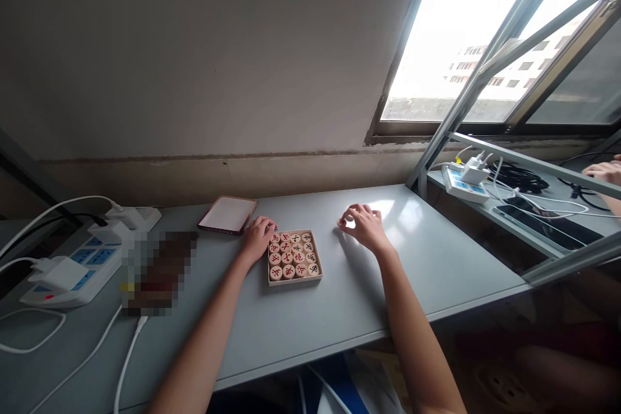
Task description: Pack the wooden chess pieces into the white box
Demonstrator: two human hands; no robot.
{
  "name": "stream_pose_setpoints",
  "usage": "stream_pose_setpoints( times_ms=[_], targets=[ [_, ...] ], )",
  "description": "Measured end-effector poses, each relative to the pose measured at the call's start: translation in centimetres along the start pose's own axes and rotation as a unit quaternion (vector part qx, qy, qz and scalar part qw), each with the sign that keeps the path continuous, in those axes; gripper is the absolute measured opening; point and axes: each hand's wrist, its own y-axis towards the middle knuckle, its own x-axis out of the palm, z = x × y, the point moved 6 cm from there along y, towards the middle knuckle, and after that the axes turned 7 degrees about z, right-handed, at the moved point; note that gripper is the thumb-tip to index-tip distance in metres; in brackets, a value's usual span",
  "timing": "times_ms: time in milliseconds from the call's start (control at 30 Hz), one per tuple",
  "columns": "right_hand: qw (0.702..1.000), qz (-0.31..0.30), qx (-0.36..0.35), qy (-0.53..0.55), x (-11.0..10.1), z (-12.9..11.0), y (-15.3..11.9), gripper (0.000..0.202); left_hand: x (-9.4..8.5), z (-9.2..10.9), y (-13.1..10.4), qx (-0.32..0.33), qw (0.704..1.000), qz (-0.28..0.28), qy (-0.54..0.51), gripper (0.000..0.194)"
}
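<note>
wood disc (342, 223), pinched in my right hand (367, 228) near the surface's (436, 252) far edge, could slip; my left hand (257, 239), loosely open beside the box (297, 281), could nudge it.

Coarse pixel squares hide an item (162, 272) from me. My right hand (363, 225) partly covers a small disc (341, 223). The right edge crops another person's hand (606, 170).

Pale wooden discs (287, 258) with red or black characters, grey desk (301, 336), blue-and-white power strip (85, 259)
</note>
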Motion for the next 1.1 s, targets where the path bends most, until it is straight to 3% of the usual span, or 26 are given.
stream_pose_setpoints(
  times_ms=[100,200,300,400,467,567,833,1000,1100],
  targets=[
    [0.997,0.011,0.059,-0.043,0.1,2.6,-0.2,0.016,0.0,0.0,0.0,0.002,1.000,-0.003,0.000,0.026],
    [0.999,0.000,0.053,0.006,0.1,2.1,0.0,0.018,0.0,0.1,-0.1,0.004,1.000,-0.001,-0.002,0.026],
    [0.986,-0.056,-0.035,0.151,0.1,-1.6,0.1,0.017,0.0,0.0,0.0,0.003,1.000,0.002,-0.003,0.027],
    [0.933,-0.145,-0.150,0.294,-0.1,-6.9,-0.8,0.024,0.0,0.1,0.0,0.000,1.000,0.006,-0.001,0.025],
    [0.903,-0.200,-0.193,0.328,0.1,-9.7,-1.7,0.027,0.0,0.1,0.0,-0.003,1.000,0.006,-0.002,0.025],
    [0.885,-0.239,-0.209,0.342,0.5,-11.8,-2.4,0.026,0.0,0.1,0.0,-0.007,1.000,0.003,-0.002,0.025],
    [0.869,-0.243,-0.210,0.377,0.5,-11.0,-2.3,0.026,0.0,0.2,0.1,-0.009,1.000,0.003,0.002,0.023],
    [0.895,-0.208,-0.201,0.340,1.2,-10.9,-1.9,0.024,0.0,0.3,0.1,-0.005,1.000,0.002,-0.006,0.025],
    [0.918,-0.159,-0.183,0.313,0.2,-9.4,-1.1,0.022,0.1,0.2,0.1,-0.002,1.000,0.002,-0.006,0.026]
  ],
)
